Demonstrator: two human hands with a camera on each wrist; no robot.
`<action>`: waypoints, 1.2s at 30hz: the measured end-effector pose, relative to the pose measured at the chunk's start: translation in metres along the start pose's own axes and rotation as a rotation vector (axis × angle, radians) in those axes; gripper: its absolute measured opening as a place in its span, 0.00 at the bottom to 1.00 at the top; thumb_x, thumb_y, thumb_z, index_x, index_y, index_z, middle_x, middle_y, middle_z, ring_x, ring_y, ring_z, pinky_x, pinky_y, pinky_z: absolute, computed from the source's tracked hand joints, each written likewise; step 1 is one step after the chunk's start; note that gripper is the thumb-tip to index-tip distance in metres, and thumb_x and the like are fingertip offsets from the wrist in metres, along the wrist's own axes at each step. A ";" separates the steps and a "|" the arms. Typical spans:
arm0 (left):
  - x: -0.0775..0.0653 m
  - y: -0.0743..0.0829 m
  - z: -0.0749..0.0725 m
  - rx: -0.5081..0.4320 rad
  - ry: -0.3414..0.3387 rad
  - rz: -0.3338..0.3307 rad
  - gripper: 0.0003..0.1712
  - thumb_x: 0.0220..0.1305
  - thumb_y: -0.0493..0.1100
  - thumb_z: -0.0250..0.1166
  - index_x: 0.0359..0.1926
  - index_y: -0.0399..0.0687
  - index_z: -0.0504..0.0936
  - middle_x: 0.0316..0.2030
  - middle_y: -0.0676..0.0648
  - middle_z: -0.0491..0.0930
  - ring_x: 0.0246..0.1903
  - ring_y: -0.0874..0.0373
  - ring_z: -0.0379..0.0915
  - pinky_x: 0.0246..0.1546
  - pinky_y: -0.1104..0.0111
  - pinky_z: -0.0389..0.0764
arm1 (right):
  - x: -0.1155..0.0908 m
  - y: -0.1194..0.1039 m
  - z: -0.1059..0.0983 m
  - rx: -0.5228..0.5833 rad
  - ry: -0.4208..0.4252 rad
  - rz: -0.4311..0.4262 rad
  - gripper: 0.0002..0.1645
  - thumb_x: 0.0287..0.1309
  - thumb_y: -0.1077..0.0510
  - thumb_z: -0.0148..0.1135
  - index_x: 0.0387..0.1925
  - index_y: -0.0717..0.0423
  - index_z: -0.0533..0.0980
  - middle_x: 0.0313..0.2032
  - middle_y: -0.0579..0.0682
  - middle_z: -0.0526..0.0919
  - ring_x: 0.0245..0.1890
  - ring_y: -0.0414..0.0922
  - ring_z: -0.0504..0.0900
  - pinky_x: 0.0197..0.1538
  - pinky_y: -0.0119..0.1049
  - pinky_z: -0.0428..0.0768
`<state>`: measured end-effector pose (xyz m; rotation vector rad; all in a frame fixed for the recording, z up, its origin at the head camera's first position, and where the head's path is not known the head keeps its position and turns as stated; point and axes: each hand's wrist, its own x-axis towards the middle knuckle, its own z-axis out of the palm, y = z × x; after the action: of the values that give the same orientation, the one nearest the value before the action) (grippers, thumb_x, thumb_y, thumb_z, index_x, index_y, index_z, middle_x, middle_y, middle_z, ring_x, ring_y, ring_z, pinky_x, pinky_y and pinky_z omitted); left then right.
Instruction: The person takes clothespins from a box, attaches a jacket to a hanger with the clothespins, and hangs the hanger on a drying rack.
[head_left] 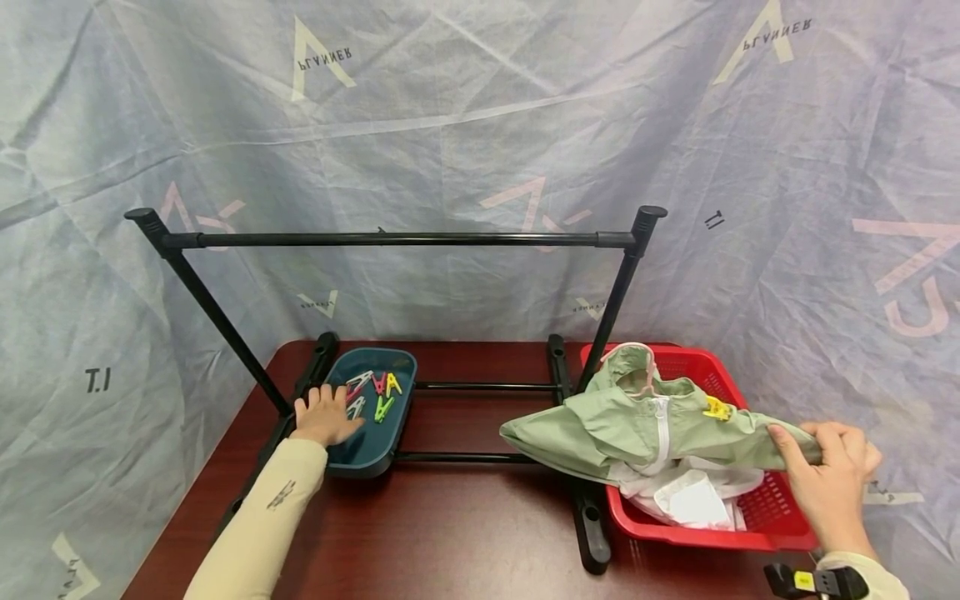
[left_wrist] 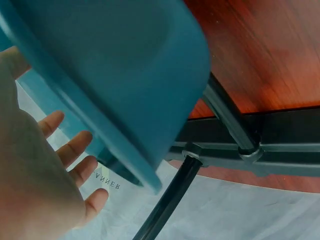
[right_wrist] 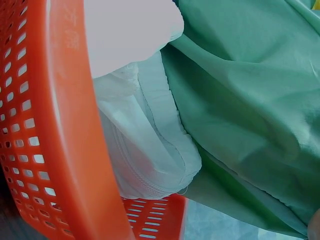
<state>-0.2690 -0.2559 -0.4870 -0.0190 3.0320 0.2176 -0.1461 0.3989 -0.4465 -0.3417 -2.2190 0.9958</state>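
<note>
My left hand (head_left: 327, 414) reaches over the left side of a blue plastic tray (head_left: 367, 450), fingers spread. Several small clothespins (head_left: 384, 408) in pink, yellow, green and white lie in the tray. In the left wrist view the fingers (left_wrist: 75, 149) stay loose beside the tray's rim (left_wrist: 90, 117), with nothing gripped. My right hand (head_left: 834, 475) pinches the right end of a light green jacket (head_left: 592, 433) between thumb and fingers. A pink hanger (head_left: 649, 371) shows at the jacket's collar, and a yellow clothespin (head_left: 717, 408) is on its shoulder at the right.
Beneath the jacket a red basket (head_left: 697, 533) holds white clothing (head_left: 693, 500). A black rack stands on the dark red table (head_left: 450, 525), its top bar (head_left: 450, 239) running across behind the tray. One rack foot (head_left: 592, 533) lies beside the basket. Grey printed sheeting hangs behind.
</note>
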 end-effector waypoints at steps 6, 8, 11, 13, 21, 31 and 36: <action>0.001 0.003 -0.001 0.033 -0.018 0.008 0.45 0.63 0.56 0.64 0.68 0.27 0.61 0.62 0.22 0.59 0.63 0.27 0.50 0.58 0.35 0.51 | 0.000 0.000 0.000 -0.001 0.001 -0.003 0.15 0.59 0.57 0.69 0.33 0.65 0.74 0.37 0.28 0.56 0.50 0.34 0.47 0.52 0.42 0.50; 0.001 0.004 -0.001 0.040 -0.025 0.010 0.45 0.63 0.56 0.65 0.68 0.27 0.61 0.62 0.23 0.59 0.62 0.27 0.51 0.58 0.35 0.52 | 0.000 0.000 0.000 -0.003 -0.004 -0.001 0.15 0.59 0.57 0.69 0.33 0.65 0.74 0.38 0.30 0.57 0.51 0.39 0.49 0.52 0.43 0.50; 0.001 0.004 0.001 0.045 -0.033 0.011 0.45 0.63 0.56 0.65 0.68 0.27 0.62 0.62 0.23 0.60 0.62 0.27 0.50 0.58 0.36 0.52 | 0.000 0.001 0.000 -0.005 -0.006 0.001 0.15 0.59 0.57 0.69 0.33 0.65 0.74 0.38 0.31 0.57 0.52 0.43 0.51 0.53 0.45 0.50; 0.001 0.004 0.002 0.045 -0.036 0.009 0.45 0.63 0.55 0.65 0.67 0.27 0.62 0.62 0.23 0.59 0.63 0.27 0.50 0.58 0.36 0.52 | 0.001 0.001 0.000 -0.003 -0.003 0.000 0.15 0.59 0.57 0.69 0.33 0.65 0.74 0.38 0.30 0.57 0.52 0.42 0.50 0.53 0.46 0.50; 0.004 0.004 0.009 0.075 -0.031 -0.006 0.43 0.63 0.55 0.64 0.66 0.26 0.64 0.60 0.24 0.60 0.63 0.29 0.50 0.58 0.38 0.53 | 0.001 0.001 0.000 0.009 0.013 -0.019 0.15 0.58 0.57 0.69 0.33 0.65 0.74 0.37 0.27 0.56 0.50 0.33 0.46 0.54 0.48 0.49; 0.010 0.000 0.020 0.101 -0.043 -0.002 0.43 0.65 0.55 0.63 0.65 0.23 0.63 0.62 0.22 0.59 0.64 0.28 0.50 0.58 0.37 0.52 | 0.001 0.000 0.000 0.010 0.003 -0.014 0.16 0.59 0.56 0.69 0.33 0.65 0.74 0.38 0.28 0.56 0.53 0.42 0.51 0.54 0.49 0.49; 0.013 -0.001 0.025 0.111 -0.043 -0.011 0.42 0.66 0.54 0.62 0.65 0.23 0.63 0.62 0.22 0.58 0.63 0.28 0.49 0.59 0.36 0.50 | 0.001 0.000 0.000 0.009 0.007 -0.018 0.15 0.59 0.57 0.69 0.33 0.65 0.74 0.38 0.29 0.57 0.51 0.34 0.47 0.54 0.49 0.49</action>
<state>-0.2796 -0.2536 -0.5135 -0.0227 2.9955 0.0478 -0.1469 0.3992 -0.4461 -0.3198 -2.2072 0.9928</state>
